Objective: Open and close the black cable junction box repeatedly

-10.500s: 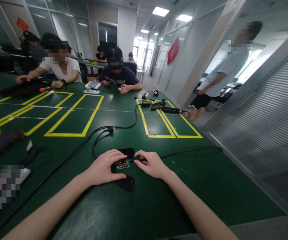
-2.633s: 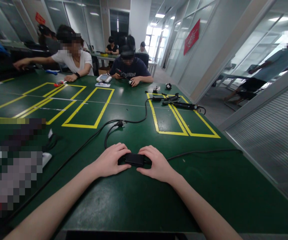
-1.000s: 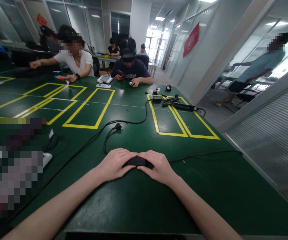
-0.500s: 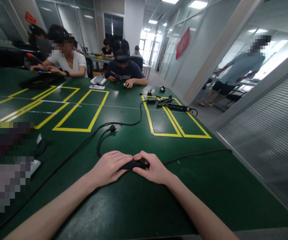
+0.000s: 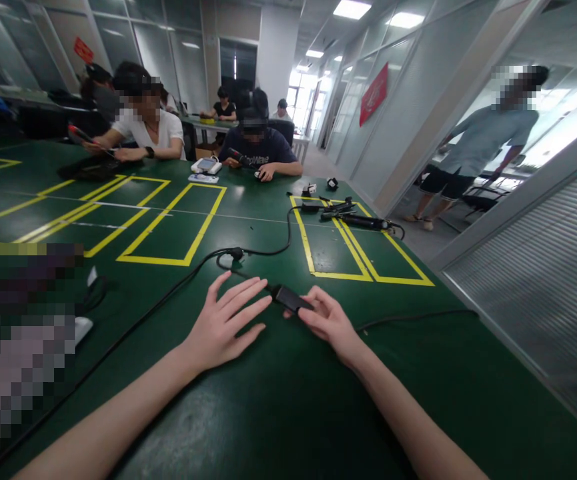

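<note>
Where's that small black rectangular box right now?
In the head view, the black rectangular box is near the middle, held in the right hand, just right of the spread left hand.

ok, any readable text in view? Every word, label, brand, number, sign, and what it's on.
None reads for certain.
Navy shirt: chest lettering, too blurred.
Red wall banner: marks, too blurred.
White device: screen too small.
Black adapter in the right hand: no legible print.

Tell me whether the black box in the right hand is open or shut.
It looks shut: the black box in the right hand shows an unbroken dark face, with no insides visible. Its underside is hidden.
</note>
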A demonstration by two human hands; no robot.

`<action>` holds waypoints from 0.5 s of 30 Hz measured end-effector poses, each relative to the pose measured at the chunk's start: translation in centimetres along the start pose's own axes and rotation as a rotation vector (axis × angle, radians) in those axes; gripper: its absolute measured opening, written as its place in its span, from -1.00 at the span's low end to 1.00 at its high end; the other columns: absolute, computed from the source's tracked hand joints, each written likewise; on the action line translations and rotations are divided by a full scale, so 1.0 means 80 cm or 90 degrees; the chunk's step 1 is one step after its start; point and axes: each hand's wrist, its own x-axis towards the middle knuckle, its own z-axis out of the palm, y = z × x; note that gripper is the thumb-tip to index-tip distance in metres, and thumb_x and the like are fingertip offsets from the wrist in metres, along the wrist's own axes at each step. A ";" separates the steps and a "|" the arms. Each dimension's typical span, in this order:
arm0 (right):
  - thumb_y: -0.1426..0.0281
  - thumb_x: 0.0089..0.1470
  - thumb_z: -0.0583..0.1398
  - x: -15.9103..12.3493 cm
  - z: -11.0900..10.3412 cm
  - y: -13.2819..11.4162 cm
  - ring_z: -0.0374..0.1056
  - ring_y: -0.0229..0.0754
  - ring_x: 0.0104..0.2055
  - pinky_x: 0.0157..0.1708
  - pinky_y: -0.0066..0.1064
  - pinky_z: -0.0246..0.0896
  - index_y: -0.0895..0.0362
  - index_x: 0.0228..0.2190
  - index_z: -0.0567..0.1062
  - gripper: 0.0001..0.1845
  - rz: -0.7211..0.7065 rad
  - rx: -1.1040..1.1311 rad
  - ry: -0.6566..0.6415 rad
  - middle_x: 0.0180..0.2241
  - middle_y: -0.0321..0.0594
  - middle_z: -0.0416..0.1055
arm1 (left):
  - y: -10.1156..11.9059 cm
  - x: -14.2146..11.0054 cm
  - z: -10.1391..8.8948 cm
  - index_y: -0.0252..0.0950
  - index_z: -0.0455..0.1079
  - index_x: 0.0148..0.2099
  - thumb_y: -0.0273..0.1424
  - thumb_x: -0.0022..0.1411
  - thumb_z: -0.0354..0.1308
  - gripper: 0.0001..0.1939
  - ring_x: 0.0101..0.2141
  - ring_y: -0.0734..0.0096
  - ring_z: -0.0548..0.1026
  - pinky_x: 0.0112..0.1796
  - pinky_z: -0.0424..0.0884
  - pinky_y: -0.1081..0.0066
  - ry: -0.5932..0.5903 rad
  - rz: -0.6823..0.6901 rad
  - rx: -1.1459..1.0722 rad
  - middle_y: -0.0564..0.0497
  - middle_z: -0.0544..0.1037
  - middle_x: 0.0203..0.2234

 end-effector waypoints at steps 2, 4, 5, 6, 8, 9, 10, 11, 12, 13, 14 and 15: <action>0.03 0.05 0.39 0.001 -0.018 -0.016 -0.14 -0.46 -0.71 -0.71 -0.54 -0.25 0.03 -0.38 0.21 -0.48 -0.011 0.074 0.096 -0.33 -0.29 0.59 | 0.000 -0.001 -0.003 -0.13 0.25 0.38 -0.45 0.39 0.19 -0.43 0.22 0.04 0.46 0.35 0.07 -0.21 0.017 -0.015 0.001 -0.19 0.44 0.28; 0.02 0.06 0.37 0.003 -0.044 -0.034 -0.26 -0.49 -0.73 -0.73 -0.53 -0.32 0.03 -0.39 0.21 -0.50 -0.057 0.115 0.189 -0.27 -0.26 0.62 | 0.000 -0.002 -0.002 -0.14 0.29 0.35 -0.45 0.39 0.18 -0.48 0.20 0.07 0.47 0.35 0.11 -0.18 0.000 -0.020 -0.018 -0.18 0.46 0.26; 0.00 0.04 0.36 0.004 -0.059 -0.042 -0.27 -0.50 -0.74 -0.75 -0.52 -0.31 0.03 -0.37 0.26 -0.51 -0.079 0.120 0.224 -0.25 -0.23 0.62 | -0.001 -0.003 -0.001 -0.15 0.33 0.32 -0.45 0.40 0.18 -0.53 0.19 0.09 0.48 0.34 0.13 -0.17 -0.015 -0.017 -0.030 -0.17 0.47 0.25; -0.02 0.02 0.36 0.006 -0.076 -0.049 -0.26 -0.49 -0.75 -0.76 -0.51 -0.30 0.03 -0.35 0.30 -0.52 -0.103 0.118 0.258 -0.24 -0.21 0.62 | -0.002 -0.004 0.001 -0.16 0.37 0.28 -0.45 0.40 0.17 -0.57 0.19 0.11 0.49 0.34 0.14 -0.15 -0.030 -0.013 -0.042 -0.16 0.49 0.23; -0.03 -0.02 0.37 0.010 -0.110 -0.060 -0.26 -0.49 -0.75 -0.77 -0.49 -0.32 0.03 -0.36 0.31 -0.51 -0.165 0.107 0.341 -0.26 -0.23 0.61 | -0.003 -0.006 0.004 -0.18 0.44 0.20 -0.44 0.42 0.17 -0.66 0.17 0.14 0.49 0.34 0.17 -0.14 -0.060 -0.012 -0.061 -0.14 0.52 0.20; -0.01 -0.05 0.38 0.012 -0.127 -0.062 -0.26 -0.49 -0.75 -0.76 -0.50 -0.34 0.03 -0.39 0.27 -0.49 -0.201 0.092 0.387 -0.26 -0.26 0.61 | -0.004 -0.006 0.005 -0.20 0.47 0.17 -0.44 0.42 0.17 -0.69 0.16 0.15 0.50 0.33 0.18 -0.13 -0.073 -0.015 -0.071 -0.14 0.54 0.18; 0.01 -0.08 0.40 0.014 -0.143 -0.061 -0.24 -0.49 -0.74 -0.74 -0.50 -0.34 0.02 -0.42 0.19 -0.45 -0.236 0.063 0.438 -0.27 -0.29 0.60 | -0.004 -0.006 0.006 -0.20 0.48 0.15 -0.43 0.42 0.17 -0.71 0.15 0.16 0.51 0.33 0.19 -0.13 -0.087 -0.020 -0.081 -0.13 0.55 0.16; 0.03 -0.11 0.41 0.016 -0.159 -0.058 -0.21 -0.47 -0.74 -0.72 -0.50 -0.33 0.01 -0.43 0.14 -0.41 -0.260 0.015 0.492 -0.31 -0.31 0.59 | -0.005 -0.007 0.007 -0.21 0.49 0.13 -0.42 0.42 0.17 -0.73 0.14 0.16 0.52 0.33 0.20 -0.13 -0.099 -0.026 -0.092 -0.13 0.56 0.14; 0.03 -0.17 0.42 0.017 -0.174 -0.052 -0.13 -0.44 -0.72 -0.69 -0.51 -0.27 0.00 -0.43 0.14 -0.40 -0.268 -0.050 0.545 -0.36 -0.33 0.57 | -0.005 -0.006 0.007 -0.21 0.50 0.12 -0.42 0.42 0.17 -0.73 0.13 0.17 0.53 0.32 0.22 -0.12 -0.112 -0.032 -0.103 -0.13 0.58 0.13; 0.03 -0.23 0.43 0.019 -0.187 -0.043 0.03 -0.39 -0.68 -0.65 -0.50 -0.15 0.00 -0.42 0.18 -0.40 -0.260 -0.130 0.589 -0.39 -0.31 0.55 | -0.006 -0.006 0.008 -0.21 0.50 0.12 -0.41 0.42 0.18 -0.73 0.11 0.17 0.54 0.31 0.24 -0.12 -0.125 -0.037 -0.113 -0.13 0.58 0.11; 0.02 -0.30 0.43 0.020 -0.200 -0.033 0.20 -0.30 -0.59 -0.58 -0.47 0.00 0.01 -0.42 0.23 -0.42 -0.243 -0.220 0.627 -0.40 -0.27 0.53 | -0.006 -0.006 0.008 -0.21 0.51 0.12 -0.41 0.41 0.18 -0.73 0.10 0.18 0.54 0.30 0.25 -0.11 -0.140 -0.042 -0.122 -0.12 0.59 0.10; 0.02 -0.34 0.41 0.020 -0.211 -0.022 0.33 -0.20 -0.48 -0.49 -0.41 0.14 0.02 -0.43 0.27 -0.44 -0.212 -0.304 0.662 -0.40 -0.23 0.51 | -0.006 -0.006 0.008 -0.21 0.51 0.12 -0.41 0.41 0.18 -0.73 0.09 0.19 0.55 0.30 0.27 -0.10 -0.152 -0.046 -0.130 -0.12 0.60 0.09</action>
